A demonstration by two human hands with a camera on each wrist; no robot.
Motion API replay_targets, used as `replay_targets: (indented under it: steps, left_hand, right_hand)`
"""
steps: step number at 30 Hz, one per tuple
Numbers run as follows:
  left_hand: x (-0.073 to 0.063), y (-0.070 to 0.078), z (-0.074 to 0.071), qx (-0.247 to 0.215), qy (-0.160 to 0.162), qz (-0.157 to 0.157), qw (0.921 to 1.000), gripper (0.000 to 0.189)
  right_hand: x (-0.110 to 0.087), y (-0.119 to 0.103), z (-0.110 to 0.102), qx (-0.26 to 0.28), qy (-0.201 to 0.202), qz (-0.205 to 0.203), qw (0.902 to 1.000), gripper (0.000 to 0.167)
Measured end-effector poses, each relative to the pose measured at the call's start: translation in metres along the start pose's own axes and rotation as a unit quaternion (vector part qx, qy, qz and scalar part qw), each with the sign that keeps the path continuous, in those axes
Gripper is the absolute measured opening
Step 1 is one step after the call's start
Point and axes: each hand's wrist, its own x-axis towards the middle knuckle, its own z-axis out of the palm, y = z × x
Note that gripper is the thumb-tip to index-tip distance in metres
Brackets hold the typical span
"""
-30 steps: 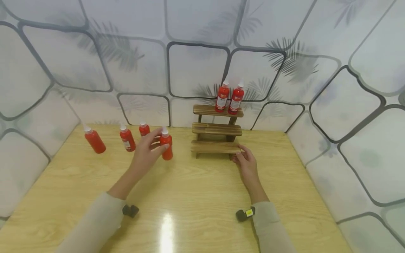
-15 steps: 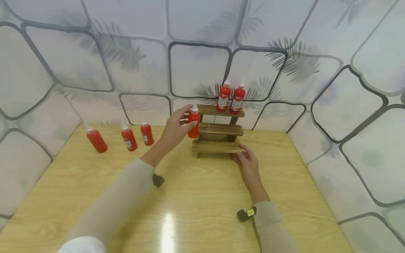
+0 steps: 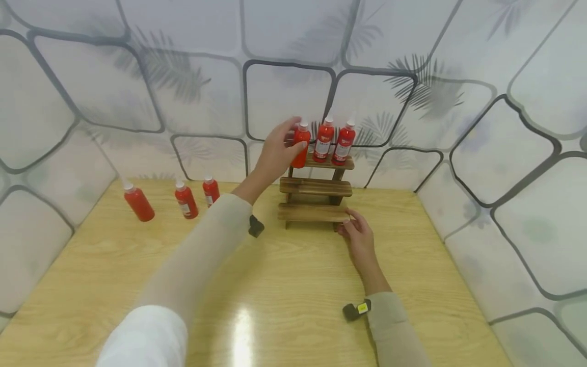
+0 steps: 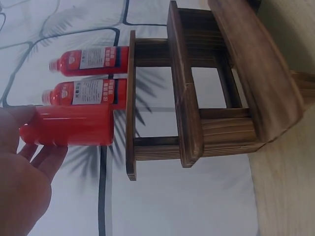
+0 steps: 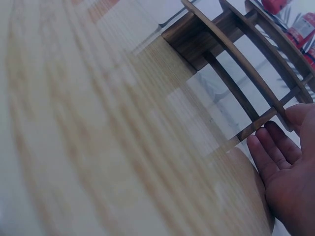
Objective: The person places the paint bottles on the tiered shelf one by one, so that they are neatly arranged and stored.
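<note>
My left hand (image 3: 276, 149) grips a red bottle (image 4: 69, 125) with a white nozzle cap, fingers and thumb round its upper part. The bottle's base is just apart from the left end of the top step of a three-step wooden display stand (image 3: 315, 187), as the left wrist view shows. Two labelled red bottles, one (image 3: 323, 140) beside the held one and another (image 3: 344, 143) farther right, stand on that top step. My right hand (image 3: 359, 235) holds the right end of the lowest step (image 5: 236, 54), thumb above and fingers below.
Three more red bottles stand on the wooden table (image 3: 293, 285) at the left: one (image 3: 139, 203) outermost, one (image 3: 186, 201) in the middle, one (image 3: 211, 190) partly behind the left sleeve. A patterned wall (image 3: 289, 97) rises behind the stand.
My left hand has carried its bottle rightward and up, from over the table to the left end of the top step. My right hand has stayed at the lowest step.
</note>
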Motion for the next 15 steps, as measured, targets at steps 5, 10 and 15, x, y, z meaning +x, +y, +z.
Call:
replay_targets:
  steps: [5,10,15]
  left_hand:
    - [0.014,0.000,0.007,0.016,0.003,-0.013,0.9998,0.059]
    - [0.022,-0.005,0.013,0.016,0.011,-0.031,0.9993,0.058]
    - [0.028,-0.007,0.018,0.023,0.006,-0.047,0.9986,0.061]
  right_hand:
    - [0.000,0.001,-0.001,0.000,0.000,0.000,1.0000,0.039]
    - [0.001,0.001,0.000,0.003,0.003,0.000,1.0000,0.040]
    - [0.001,0.000,0.000,0.005,0.005,-0.004,1.0000,0.039]
